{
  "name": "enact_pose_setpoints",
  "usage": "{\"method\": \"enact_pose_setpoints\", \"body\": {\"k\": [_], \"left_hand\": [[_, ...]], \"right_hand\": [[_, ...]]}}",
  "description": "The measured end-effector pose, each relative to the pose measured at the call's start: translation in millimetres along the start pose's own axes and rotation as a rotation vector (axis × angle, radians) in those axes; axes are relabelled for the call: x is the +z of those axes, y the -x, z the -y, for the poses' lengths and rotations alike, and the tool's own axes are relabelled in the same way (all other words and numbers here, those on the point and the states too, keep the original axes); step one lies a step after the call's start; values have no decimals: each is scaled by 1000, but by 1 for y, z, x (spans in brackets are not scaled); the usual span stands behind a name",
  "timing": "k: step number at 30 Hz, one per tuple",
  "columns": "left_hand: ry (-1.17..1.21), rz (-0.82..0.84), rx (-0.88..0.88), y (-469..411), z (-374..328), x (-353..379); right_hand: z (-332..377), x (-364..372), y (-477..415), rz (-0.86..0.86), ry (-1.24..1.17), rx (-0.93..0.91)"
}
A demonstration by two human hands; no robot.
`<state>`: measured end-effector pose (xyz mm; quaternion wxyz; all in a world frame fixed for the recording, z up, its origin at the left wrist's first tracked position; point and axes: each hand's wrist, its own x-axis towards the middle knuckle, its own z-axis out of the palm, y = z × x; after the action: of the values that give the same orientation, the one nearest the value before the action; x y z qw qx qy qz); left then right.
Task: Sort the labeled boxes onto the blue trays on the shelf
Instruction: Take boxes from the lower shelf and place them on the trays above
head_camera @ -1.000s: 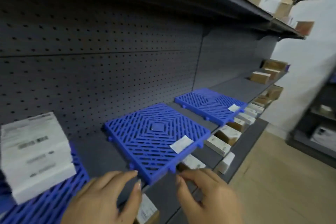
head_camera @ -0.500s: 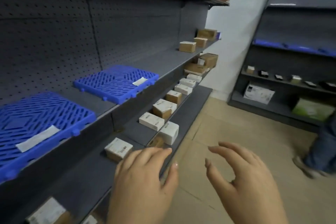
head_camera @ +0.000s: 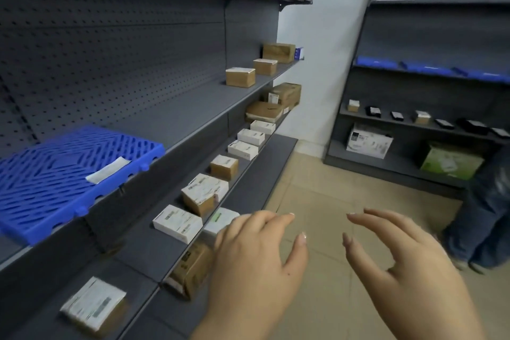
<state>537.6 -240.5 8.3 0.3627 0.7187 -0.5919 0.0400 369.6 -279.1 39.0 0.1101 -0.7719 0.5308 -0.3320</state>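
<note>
View swung right; slotted plastic blue tray now far left; left hand, right hand released, empty

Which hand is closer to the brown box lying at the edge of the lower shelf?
Left. The left hand hovers right beside the brown box, partly overlapping it in view. The right hand is farther out over the floor, empty, fingers spread.

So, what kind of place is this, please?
Probably a stockroom or shop storage area: grey metal shelving with a pegboard back, rows of labeled boxes, and a blue tray for sorting.
</note>
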Motion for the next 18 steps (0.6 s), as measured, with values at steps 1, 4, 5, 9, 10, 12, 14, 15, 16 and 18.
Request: {"method": "enact_pose_setpoints", "body": {"k": [1,4,5,9,10,12,14,15,16,18], "left_hand": [[13,-10,5,-23,0,10],[17,-47,12,-91,1,37],[13,-54,13,-112,1,46],[-11,-53,-5,-184,9,85],[-20,-44,-18,-197,12,95],[-45,-24,-62,-220,21,115],[-70,-35,-126,-243,32,133],[-86,-53,-162,-255,37,142],[-105,-72,-201,-266,42,149],[-152,-110,-290,-289,50,165]], "right_hand": [[-5,2,-24,-24,-6,-3],[-20,10,-96,-70,-26,-26],[-25,13,-118,-80,-35,-29],[-48,36,-196,-147,-83,-54],[-55,44,-212,-142,-89,-58],[-68,62,-244,-120,-100,-65],[-81,83,-279,-94,-117,-80],[-87,93,-297,-73,-127,-99],[-92,104,-316,-46,-136,-124],[-102,122,-357,19,-159,-180]]}}
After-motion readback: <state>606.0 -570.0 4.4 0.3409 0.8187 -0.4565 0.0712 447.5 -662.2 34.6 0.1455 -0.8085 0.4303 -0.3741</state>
